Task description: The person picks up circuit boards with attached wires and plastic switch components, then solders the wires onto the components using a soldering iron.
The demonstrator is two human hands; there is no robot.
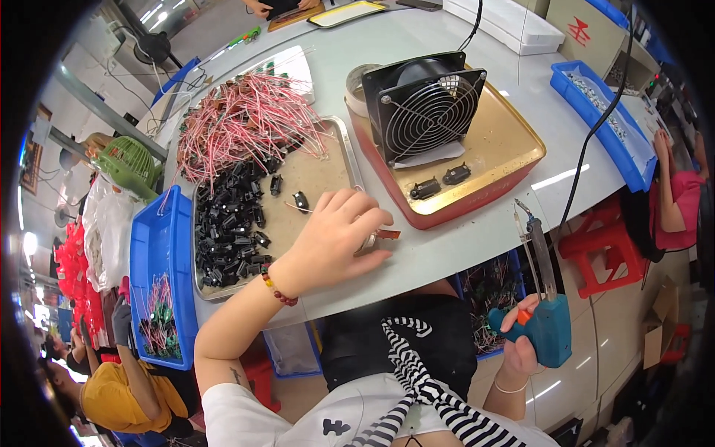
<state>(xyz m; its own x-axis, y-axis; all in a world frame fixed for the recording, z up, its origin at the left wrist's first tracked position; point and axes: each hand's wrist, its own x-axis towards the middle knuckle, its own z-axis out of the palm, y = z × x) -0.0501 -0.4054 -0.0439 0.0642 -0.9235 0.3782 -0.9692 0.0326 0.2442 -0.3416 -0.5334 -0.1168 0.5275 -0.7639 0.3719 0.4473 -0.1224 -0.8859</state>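
My left hand [339, 227] is closed, palm down, at the tray's right edge. Between its fingers and thumb a small reddish-brown piece [388, 234] sticks out, looking like a circuit board; the rest is hidden under the hand. A thin wire end shows by the fingers near a small black housing [300, 200]. Off the table's front edge, my right hand [521, 343] grips a teal soldering gun [550, 331] with an orange trigger, its tip pointing up. The metal tray [316, 167] carries a pile of black housings [227, 231] and a heap of red and white wires [249, 123] with small boards.
A black fan [428, 112] stands on a red-sided tin [514, 160] with two black housings. Blue bins sit left [139, 253] and right [633, 160]. A dark cable [588, 141] hangs down at the right. A red stool [607, 246] and other people are around the table.
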